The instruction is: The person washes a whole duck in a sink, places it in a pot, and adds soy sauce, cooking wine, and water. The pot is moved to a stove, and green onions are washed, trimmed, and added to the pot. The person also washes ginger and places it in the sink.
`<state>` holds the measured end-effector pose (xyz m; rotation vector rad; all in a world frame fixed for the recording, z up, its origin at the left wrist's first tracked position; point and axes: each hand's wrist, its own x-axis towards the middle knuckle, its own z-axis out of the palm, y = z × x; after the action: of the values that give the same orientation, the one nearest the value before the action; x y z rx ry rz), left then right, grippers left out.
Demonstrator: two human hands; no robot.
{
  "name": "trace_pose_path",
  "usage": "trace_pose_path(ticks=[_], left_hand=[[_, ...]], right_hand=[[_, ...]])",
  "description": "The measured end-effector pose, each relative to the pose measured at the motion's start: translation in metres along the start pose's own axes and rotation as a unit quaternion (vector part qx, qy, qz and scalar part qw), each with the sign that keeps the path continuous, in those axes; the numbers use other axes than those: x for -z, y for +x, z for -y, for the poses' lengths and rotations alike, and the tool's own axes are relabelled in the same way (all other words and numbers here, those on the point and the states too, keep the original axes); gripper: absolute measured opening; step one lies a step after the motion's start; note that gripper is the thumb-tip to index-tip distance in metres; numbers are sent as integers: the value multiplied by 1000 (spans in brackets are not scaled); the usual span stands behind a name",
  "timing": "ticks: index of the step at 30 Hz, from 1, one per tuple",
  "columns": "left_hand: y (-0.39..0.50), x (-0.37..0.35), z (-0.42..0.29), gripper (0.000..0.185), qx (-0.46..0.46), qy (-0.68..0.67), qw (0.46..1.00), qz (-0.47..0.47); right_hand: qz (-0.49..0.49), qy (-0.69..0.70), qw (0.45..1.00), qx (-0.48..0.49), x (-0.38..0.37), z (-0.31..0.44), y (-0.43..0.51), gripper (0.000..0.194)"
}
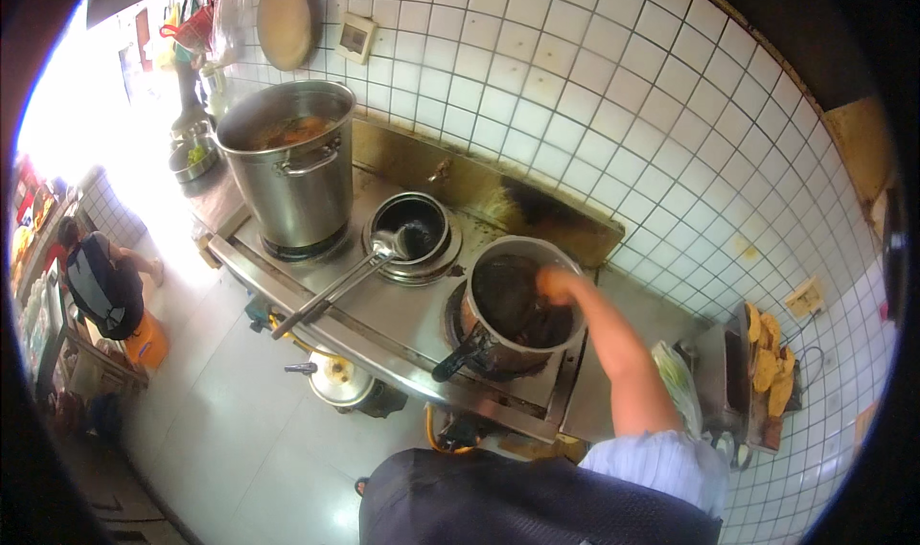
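Note:
My right hand (555, 285) is at the inner right side of a deep cooking pot (528, 246) with a black handle, over dark contents. Its fingers are blurred, so whether it grips anything does not show. My left hand is out of view. Left of that pot, two metal ladles (359, 264) rest with their bowls over a small round pot (410, 200) and their handles across the stove's front edge. A tall steel stockpot (298, 185) holding reddish food stands further left on the steel stove (388, 315).
A lidded pressure cooker (341, 383) sits low in front of the stove. On the right are a plastic bag of green vegetables (675, 383) and a tray of golden-brown food pieces (773, 372). A person with a dark backpack (104, 286) is at the far left. A tiled wall (575, 78) runs behind.

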<state>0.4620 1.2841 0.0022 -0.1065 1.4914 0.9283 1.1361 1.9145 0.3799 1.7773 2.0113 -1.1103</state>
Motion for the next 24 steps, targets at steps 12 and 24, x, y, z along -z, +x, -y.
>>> trace_pose_path(ticks=[12,24], left_hand=[[-42,52,-97,28,66,170,979,-91],[-205,41,48,22,-78,-200,949,-230]], right_hand=[[-314,-320,879,-162,-52,16,-15,19],[-39,-393,907,-144,-51,-15,35,23]])
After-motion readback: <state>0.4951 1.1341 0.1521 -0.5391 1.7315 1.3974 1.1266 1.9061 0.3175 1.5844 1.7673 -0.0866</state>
